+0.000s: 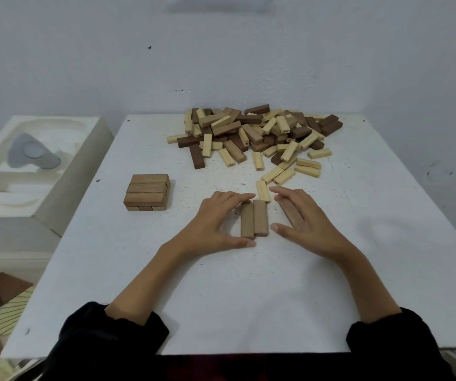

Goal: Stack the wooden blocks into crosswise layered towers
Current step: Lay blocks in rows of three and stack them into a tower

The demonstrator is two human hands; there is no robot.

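Two mid-brown blocks (254,221) lie side by side, lengthwise, on the white table (221,298). My left hand (216,221) brackets them, fingertips on their far ends and thumb at the near end of the left one. My right hand (312,224) holds a third brown block (290,214) at an angle just right of the pair, with a small gap between. A low tower (147,192) of two crosswise layers stands to the left. The loose pile of light and dark blocks (257,133) fills the far side of the table.
A light block (263,189) lies just beyond the pair, with a few more trailing toward the pile. A white moulded box (29,166) with a grey object sits off the table's left edge. The wall rises right behind the pile.
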